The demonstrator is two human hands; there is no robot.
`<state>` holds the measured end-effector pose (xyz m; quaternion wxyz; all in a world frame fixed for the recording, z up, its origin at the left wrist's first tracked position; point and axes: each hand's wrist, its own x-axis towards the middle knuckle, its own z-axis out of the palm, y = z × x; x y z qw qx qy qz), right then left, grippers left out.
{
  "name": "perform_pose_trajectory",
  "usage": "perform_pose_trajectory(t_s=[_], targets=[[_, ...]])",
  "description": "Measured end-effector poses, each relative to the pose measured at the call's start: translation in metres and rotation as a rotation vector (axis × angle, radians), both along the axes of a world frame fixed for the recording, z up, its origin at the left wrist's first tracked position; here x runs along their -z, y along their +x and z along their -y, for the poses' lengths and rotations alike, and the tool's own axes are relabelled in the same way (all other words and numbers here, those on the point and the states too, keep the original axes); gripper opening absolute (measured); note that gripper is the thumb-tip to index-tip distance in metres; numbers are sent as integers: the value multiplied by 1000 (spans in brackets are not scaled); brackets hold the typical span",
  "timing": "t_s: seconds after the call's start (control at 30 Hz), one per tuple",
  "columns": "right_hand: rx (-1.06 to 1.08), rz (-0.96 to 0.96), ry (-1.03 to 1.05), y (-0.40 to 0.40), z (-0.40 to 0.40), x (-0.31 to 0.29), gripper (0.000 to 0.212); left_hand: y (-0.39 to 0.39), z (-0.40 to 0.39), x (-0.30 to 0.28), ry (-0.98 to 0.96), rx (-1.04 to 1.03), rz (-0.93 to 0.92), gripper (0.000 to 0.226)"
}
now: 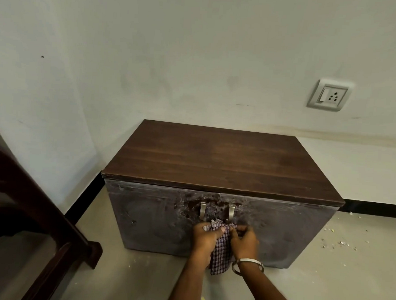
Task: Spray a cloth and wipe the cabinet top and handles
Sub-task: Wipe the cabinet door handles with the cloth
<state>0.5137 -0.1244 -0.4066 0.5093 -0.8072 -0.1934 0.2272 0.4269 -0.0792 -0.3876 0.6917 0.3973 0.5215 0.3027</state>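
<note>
Both hands bunch the cloth (pixel 220 245) against the cabinet (pixel 211 224) front, just below the two handles (pixel 216 211) where the doors meet. The left hand (pixel 205 238) has its grip curled round the cloth's upper wad, thumb laid across the top; the right hand (pixel 245 243) pinches the same wad from the other side, fingers curled — a two-handed hold that likely gathers the fabric into a firm pad for working round the narrow metal pulls. The cloth's long axis runs roughly vertical: the bunched head points up at the handles, and the loose tail hangs between the wrists toward the floor (pixel 139 280). The handles stand upright, side by side, one on each door, apart from the cloth by a small gap as far as can be told. Smeared streaks ring the handles on the door faces, whereas the top (pixel 215 160) above them looks evenly dark — by that, the handle stage is judged to be in hand. A socket (pixel 330 95) sits on the wall up and right of the cabinet; no sprayer is in view.
</note>
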Motion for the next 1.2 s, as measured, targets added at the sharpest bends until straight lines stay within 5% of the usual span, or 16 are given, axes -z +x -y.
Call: perform_pose_trajectory(t_s=[0.37, 0.57, 0.9, 1.2], targets=[[-144, -44, -63, -24, 16, -11, 11, -37, 2, -5, -97, 101, -20, 15], [-198, 68, 117, -51, 6, -40, 13, -73, -19, -23, -59, 115, 216, 12], [-170, 220, 307, -69, -11, -75, 8, -79, -43, -57, 15, 36, 294, 25], [-184, 152, 91, -64, -15, -53, 9, -68, -28, -36, -4, -63, 127, 22]])
